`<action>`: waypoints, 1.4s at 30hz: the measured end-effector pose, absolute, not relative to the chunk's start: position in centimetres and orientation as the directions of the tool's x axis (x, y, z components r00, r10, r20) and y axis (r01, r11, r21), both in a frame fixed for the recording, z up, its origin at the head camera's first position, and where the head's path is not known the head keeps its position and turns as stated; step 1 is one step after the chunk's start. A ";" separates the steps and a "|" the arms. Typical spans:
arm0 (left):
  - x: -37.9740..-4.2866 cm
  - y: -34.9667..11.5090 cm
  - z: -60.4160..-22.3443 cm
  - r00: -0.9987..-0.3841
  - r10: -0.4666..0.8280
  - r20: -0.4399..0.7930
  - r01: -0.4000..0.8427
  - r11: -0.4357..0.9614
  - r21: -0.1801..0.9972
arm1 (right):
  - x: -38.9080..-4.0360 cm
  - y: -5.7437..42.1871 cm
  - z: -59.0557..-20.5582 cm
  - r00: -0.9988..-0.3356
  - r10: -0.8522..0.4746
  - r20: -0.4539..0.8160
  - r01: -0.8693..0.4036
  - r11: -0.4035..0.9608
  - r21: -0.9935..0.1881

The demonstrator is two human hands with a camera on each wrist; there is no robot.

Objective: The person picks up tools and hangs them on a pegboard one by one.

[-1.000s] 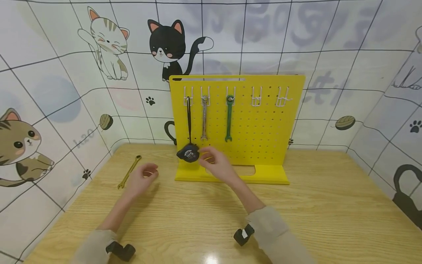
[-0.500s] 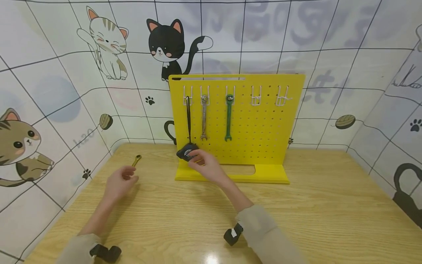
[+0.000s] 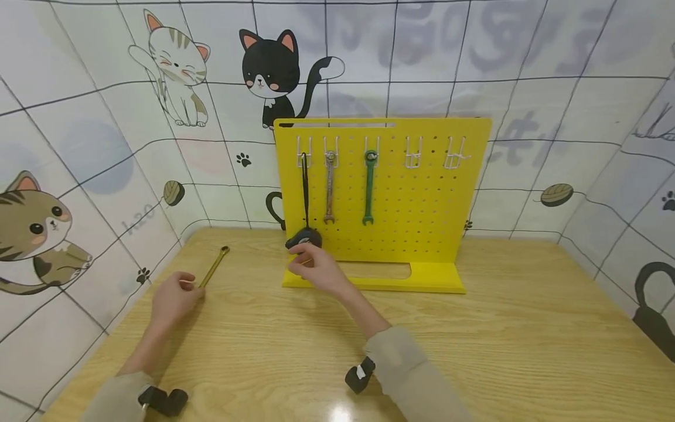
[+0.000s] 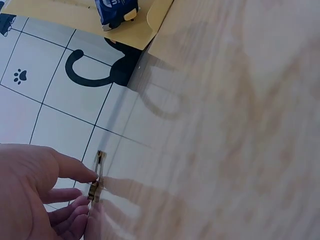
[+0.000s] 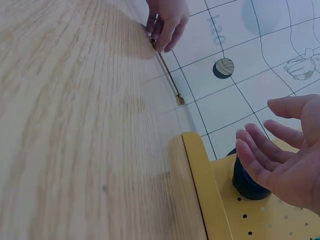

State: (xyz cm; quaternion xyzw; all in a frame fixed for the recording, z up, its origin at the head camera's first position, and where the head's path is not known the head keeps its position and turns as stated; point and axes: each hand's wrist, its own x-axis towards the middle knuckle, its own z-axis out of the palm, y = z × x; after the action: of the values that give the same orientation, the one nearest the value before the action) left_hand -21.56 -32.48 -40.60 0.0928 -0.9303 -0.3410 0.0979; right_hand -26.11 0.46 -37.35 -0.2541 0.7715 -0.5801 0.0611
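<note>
A gold combination wrench [image 3: 213,266] lies on the wooden table at the left. My left hand [image 3: 176,300] is at its near end, and in the left wrist view the thumb and fingers close around that end of the wrench [image 4: 99,167]. My right hand [image 3: 323,271] hovers in front of the pegboard's left side, fingers loosely bent and holding nothing. Behind it a black tape measure [image 3: 312,235] hangs by its strap, partly hidden by that hand. In the right wrist view the open palm [image 5: 295,160] overlaps the tape measure [image 5: 245,182].
A yellow pegboard [image 3: 422,217] stands at the back of the table [image 3: 517,334]. On its hooks hang a silver wrench [image 3: 330,190] and a green wrench [image 3: 369,190]; two hooks [image 3: 413,157] at the right bear nothing. A cat-print sheet [image 3: 221,193] covers the walls.
My left hand has moved left and down to the gold wrench's near end and taken hold of it. My right hand has shifted left and slightly down, across the tape measure.
</note>
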 end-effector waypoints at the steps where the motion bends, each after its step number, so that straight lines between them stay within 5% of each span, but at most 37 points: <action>1: -21.6 -32.6 -40.6 -0.962 -0.243 0.122 -0.108 0.755 0.647 | -26.1 0.3 -37.4 -0.863 -0.466 0.195 -0.313 0.190 -0.931; 16: -21.1 -32.7 -39.5 -0.978 -0.209 0.023 -0.154 0.789 0.595 | -26.6 -3.1 -38.1 -0.835 -0.535 0.128 -0.222 0.115 -0.968; 34: -20.8 -31.0 -39.7 -0.989 -0.075 -0.128 -0.147 0.608 0.780 | -25.9 -6.9 -40.4 -0.831 -0.557 -0.022 -0.070 0.144 -0.987; 42: -20.7 -30.0 -39.9 -0.977 0.057 -0.208 -0.166 0.417 0.894 | -25.6 -8.4 -40.2 -0.840 -0.541 -0.054 -0.049 0.174 -0.984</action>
State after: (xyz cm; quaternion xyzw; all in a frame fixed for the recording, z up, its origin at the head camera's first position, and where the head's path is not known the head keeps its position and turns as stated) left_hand -20.73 -29.95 -39.94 0.0328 -0.8352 -0.5391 -0.1033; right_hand -25.57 -8.39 -40.24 -0.1993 0.7393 -0.6109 0.2012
